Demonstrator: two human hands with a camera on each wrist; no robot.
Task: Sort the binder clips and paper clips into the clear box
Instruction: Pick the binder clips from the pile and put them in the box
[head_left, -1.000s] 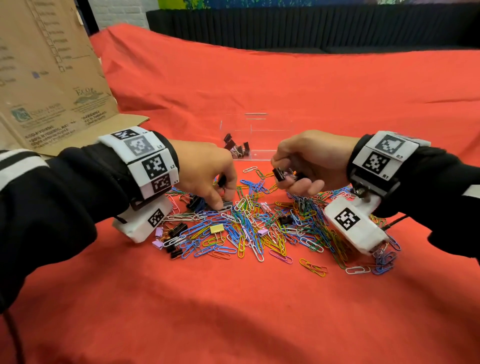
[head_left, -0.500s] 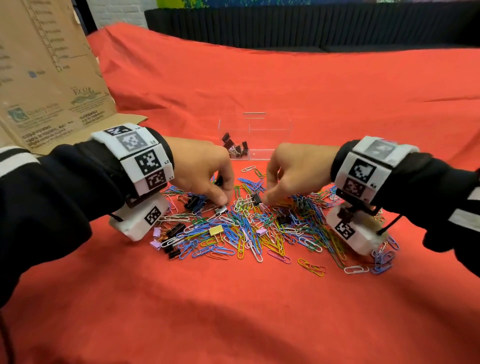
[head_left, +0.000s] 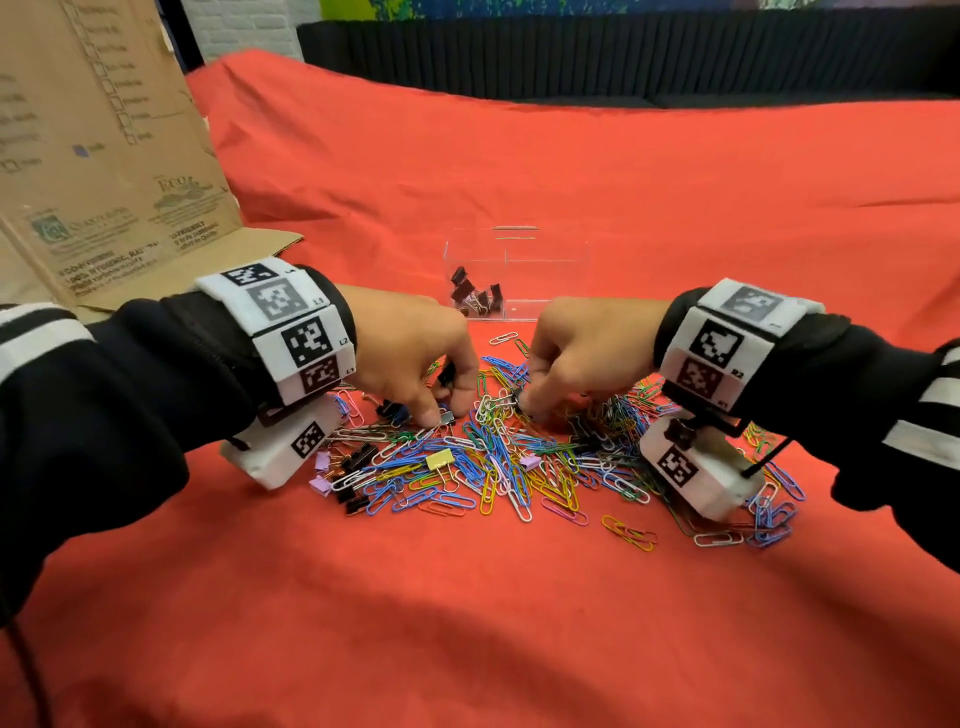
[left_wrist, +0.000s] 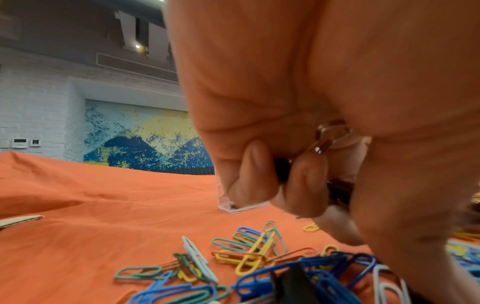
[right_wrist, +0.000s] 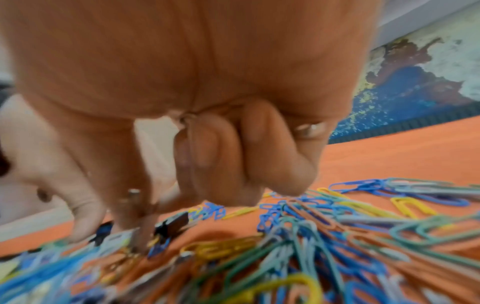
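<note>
A heap of coloured paper clips (head_left: 498, 462) mixed with black, yellow and lilac binder clips lies on the red cloth. Behind it stands the clear box (head_left: 545, 270), with several black binder clips (head_left: 475, 299) in its left compartment. My left hand (head_left: 439, 413) reaches down into the heap's left part, thumb and forefinger on a black binder clip (head_left: 445, 417). Its curled fingers hold other binder clips, whose wire handles (left_wrist: 330, 137) show in the palm. My right hand (head_left: 527, 408) pinches a black binder clip (right_wrist: 174, 224) in the heap, and a metal piece (right_wrist: 309, 128) shows under its curled fingers.
A flattened cardboard box (head_left: 104, 182) leans at the back left. The red cloth (head_left: 467, 623) rises in folds behind the clear box, with a dark ribbed wall (head_left: 623, 52) beyond. Stray paper clips (head_left: 628, 532) lie toward the near right edge of the heap.
My right hand, lifted with binder clips in it a second ago, has come down and left into the heap. My left hand has stayed low, its fingers working the same spot.
</note>
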